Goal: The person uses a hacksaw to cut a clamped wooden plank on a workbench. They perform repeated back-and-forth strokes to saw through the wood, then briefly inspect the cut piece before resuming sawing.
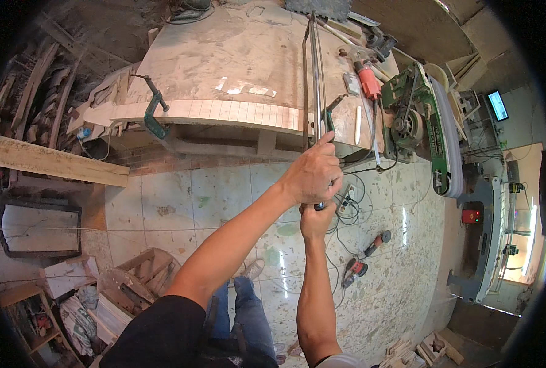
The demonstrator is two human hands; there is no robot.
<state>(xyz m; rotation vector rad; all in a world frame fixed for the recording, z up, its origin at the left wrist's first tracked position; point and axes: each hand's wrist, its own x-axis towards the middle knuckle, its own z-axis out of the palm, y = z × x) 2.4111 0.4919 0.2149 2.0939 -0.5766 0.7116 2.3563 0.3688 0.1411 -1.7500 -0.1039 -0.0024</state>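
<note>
Both my hands are closed on a long metal-framed saw [314, 73], which reaches away from me across the workbench. My left hand [317, 172] wraps round its near end, with the thumb stretched along the bar. Just below it, my right hand [317, 219] grips the dark handle. Along the bench's front edge lies a pale curved wooden strip [224, 112] marked with several crosswise lines. A green clamp [155, 112] holds its left part. A second clamp [330, 116] stands at its right end, beside the saw and partly hidden by it. Where the blade meets the wood is unclear.
A dusty workbench [224, 49] carries a red power tool [367, 80]. To its right stands a green belt sander [435, 132]. Cables [349, 205] and two power tools, including a red-topped sander [354, 270], lie on the tiled floor. A beam [52, 161] juts in from the left.
</note>
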